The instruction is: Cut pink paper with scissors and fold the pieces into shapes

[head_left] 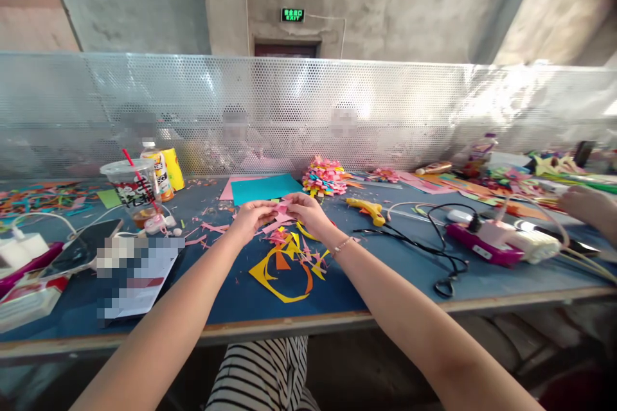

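Note:
My left hand (pixel 254 218) and my right hand (pixel 309 213) meet over the middle of the table. Between their pinched fingertips is a small piece of pink paper (pixel 283 210). Pink and yellow paper scraps (pixel 290 245) lie just beneath the hands. Closer to me rests a cut-out yellow paper offcut (pixel 259 275) with a curved edge. Beyond my fingers are a teal paper sheet (pixel 265 189) and a mound of multicoloured folded paper strips (pixel 324 177). To the right of my right hand lies a yellow tool (pixel 369 210) resembling a glue gun.
On the left stand a plastic cup (pixel 132 189) with a red straw, a bottle (pixel 161 173) and a phone (pixel 84 244). Black cable (pixel 441 250) and a purple power strip (pixel 486 247) lie right. Another person's hand (pixel 585 202) reaches in far right. A perforated metal screen (pixel 289 109) borders the back.

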{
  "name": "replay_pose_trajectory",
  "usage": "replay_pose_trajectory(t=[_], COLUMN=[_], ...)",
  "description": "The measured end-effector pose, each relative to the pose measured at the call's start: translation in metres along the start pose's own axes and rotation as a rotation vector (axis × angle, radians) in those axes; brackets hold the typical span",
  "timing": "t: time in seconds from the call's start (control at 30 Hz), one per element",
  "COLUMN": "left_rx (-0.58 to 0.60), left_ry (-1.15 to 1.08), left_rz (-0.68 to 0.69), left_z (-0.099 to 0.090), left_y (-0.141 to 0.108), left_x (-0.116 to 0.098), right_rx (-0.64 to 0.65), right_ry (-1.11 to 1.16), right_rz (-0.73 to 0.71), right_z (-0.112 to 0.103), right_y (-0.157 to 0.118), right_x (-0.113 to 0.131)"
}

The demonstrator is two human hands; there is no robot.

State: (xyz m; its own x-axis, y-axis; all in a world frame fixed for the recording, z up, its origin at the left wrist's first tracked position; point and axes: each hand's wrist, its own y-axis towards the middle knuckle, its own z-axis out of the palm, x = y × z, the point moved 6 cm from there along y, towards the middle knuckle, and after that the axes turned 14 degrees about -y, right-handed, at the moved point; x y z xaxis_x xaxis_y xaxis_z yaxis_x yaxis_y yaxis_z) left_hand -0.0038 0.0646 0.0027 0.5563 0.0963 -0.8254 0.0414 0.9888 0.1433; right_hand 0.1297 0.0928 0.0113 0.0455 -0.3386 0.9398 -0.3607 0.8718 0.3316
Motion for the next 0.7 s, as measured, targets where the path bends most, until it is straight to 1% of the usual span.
replay_pose_trajectory(t=[0.17, 0.27, 0.37, 0.5, 0.57, 0.63, 0.7], left_rx=[-0.056, -0.050, -0.064, -0.039, -0.029, -0.031, -0.048], left_ry=[-0.069, -0.073, -0.002, 0.166, 0.213, 0.204, 0.156], left_rz=[-0.036, -0.041, -0.010, 0.028, 0.039, 0.025, -0.011], left_z=[-0.0023, 0.0011, 0.0019, 0.0012, -0.0002, -0.0015, -0.0020], left_y=[0.0015, -0.0001, -0.0010, 0.0011, 0.0026, 0.0033, 0.0025], left_x=[0.0022, 0.0019, 0.0015, 0.0032, 0.0044, 0.0059, 0.0072], right_rx=[0.015, 0.002, -0.013, -0.102, -0.136, -0.100, 0.001], right_ry=[0.037, 0.012, -0.026, -0.115, -0.144, -0.112, -0.039], right_rz=[0.003, 0.013, 0.012, -0.050, -0.062, -0.029, 0.020], right_z=[0.0055, 0.0063, 0.0054, 0.0000, -0.0015, 0.0014, 0.0083], right_y=[-0.0054, -0.0073, -0.0065, -0.0045, -0.0046, -0.0047, -0.0052], right_x=[0.0046, 0.0050, 0.0019, 0.0008, 0.0013, 0.0003, -0.0012])
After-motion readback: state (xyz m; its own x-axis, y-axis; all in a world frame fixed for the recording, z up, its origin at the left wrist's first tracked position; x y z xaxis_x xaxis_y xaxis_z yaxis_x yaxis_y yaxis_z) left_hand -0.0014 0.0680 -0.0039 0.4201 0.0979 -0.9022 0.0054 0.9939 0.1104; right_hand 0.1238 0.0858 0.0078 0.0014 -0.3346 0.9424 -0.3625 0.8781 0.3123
